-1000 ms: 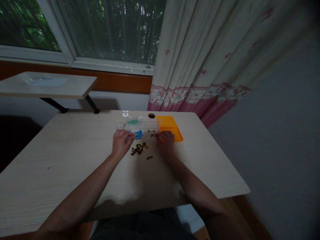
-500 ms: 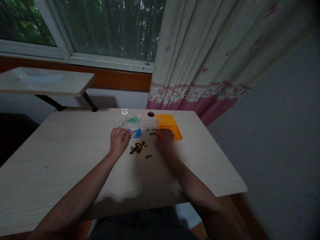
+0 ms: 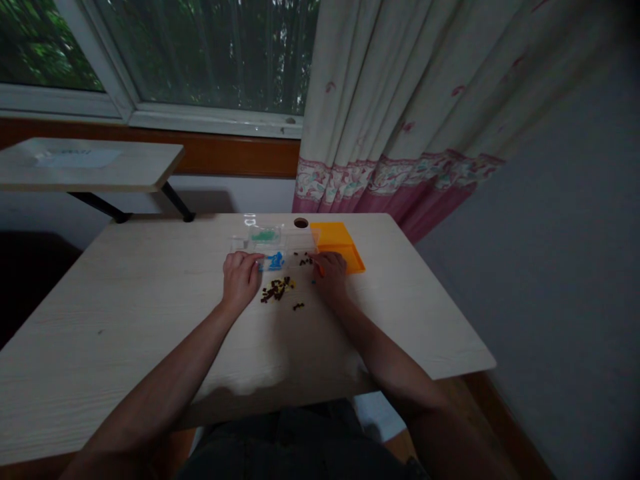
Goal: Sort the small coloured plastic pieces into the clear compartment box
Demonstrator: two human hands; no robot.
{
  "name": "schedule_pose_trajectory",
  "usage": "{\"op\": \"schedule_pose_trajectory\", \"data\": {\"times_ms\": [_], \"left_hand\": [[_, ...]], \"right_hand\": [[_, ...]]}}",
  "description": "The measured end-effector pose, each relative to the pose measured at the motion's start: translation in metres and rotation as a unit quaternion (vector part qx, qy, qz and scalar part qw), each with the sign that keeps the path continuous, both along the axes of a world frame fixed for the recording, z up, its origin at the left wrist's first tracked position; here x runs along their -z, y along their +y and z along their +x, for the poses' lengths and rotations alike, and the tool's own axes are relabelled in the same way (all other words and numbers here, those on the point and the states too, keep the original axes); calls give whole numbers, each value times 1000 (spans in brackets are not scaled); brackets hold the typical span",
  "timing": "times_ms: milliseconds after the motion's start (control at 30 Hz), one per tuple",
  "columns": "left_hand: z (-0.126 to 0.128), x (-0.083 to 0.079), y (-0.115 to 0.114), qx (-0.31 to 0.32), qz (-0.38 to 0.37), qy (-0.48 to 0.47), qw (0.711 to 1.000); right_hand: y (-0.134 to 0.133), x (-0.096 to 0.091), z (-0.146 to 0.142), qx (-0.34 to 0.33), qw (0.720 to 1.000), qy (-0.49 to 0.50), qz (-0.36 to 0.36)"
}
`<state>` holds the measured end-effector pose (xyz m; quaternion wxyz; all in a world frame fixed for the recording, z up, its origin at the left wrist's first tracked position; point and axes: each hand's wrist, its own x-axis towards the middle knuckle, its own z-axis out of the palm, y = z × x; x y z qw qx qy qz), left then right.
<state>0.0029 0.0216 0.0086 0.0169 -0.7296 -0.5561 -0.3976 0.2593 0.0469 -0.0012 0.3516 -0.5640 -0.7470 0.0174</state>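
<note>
A clear plastic compartment box [image 3: 240, 244] lies on the table, with green pieces [image 3: 264, 235] in a back section, blue pieces [image 3: 275, 260] in a front one and a few dark pieces [image 3: 303, 261] at its right. My left hand [image 3: 240, 277] is at the front left corner, thumb and forefinger closed beside the blue pieces; anything between them is too small to make out. At the right end, my right hand [image 3: 330, 275] is closed by the dark pieces, with a small orange-red spot at its thumb. What its fingers hold is unclear.
A pile of brown and yellow pieces [image 3: 277, 289] lies before the box, a few more [image 3: 299, 307] nearer me. An open orange case [image 3: 334, 233] stands behind my right hand. A raised shelf [image 3: 145, 170] is at back left, a cable hole [image 3: 301, 223] at the rear.
The left fingertips have shifted slightly, and the forefinger now reaches further toward the blue pieces. The right hand stays almost in place. The whole view has tilted a little.
</note>
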Motion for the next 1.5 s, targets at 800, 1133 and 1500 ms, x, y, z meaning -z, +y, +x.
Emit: {"op": "schedule_pose_trajectory", "data": {"times_ms": [800, 1133, 1500], "left_hand": [[-2, -1, -10, 79, -15, -8, 997], [3, -4, -15, 223, -48, 25, 973], [4, -9, -19, 320, -104, 107, 935]], "right_hand": [[-17, -45, 19, -123, 942, -264, -168], [-43, -34, -30, -258, 932, -216, -135], [-24, -27, 0, -203, 960, -165, -102]]}}
